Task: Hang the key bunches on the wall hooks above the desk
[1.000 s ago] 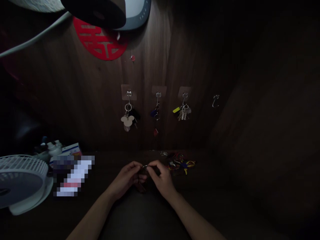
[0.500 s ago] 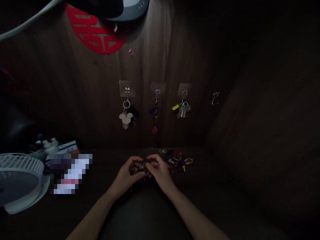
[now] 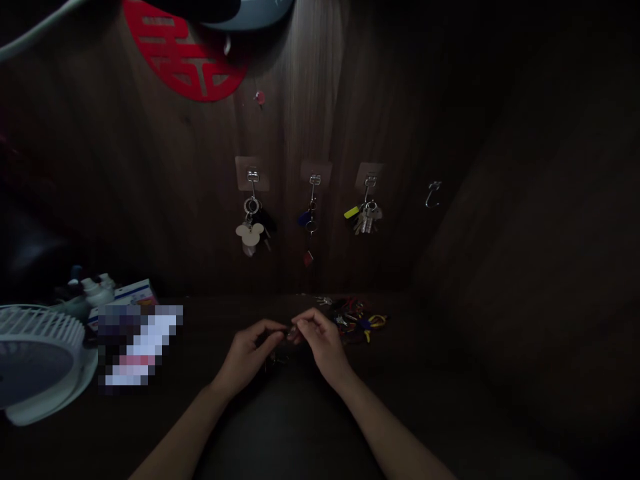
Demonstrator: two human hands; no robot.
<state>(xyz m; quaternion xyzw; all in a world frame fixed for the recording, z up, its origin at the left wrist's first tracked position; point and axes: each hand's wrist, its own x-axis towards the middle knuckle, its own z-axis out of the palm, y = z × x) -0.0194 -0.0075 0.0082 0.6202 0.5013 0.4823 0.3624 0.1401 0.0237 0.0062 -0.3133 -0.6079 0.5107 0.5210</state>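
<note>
The left hand's [image 3: 245,350] thumb and forefinger, spread wider half a second ago, have drawn almost together beside the metal ring [image 3: 291,333]; whether that grip pinches anything is too dark to tell. The right hand's [image 3: 320,339] grip is closed on the ring, which sits between the two sets of fingertips, above the counter [image 3: 425,380]. It shows less clearly than it did. Both hands now meet at the ring, so the work looks like close fingering of it, not yet finished. A dim bunch [image 3: 273,361], perhaps keys, shows below the left fingers, and a colourful key pile [image 3: 367,325] lies just beyond the right hand
</note>
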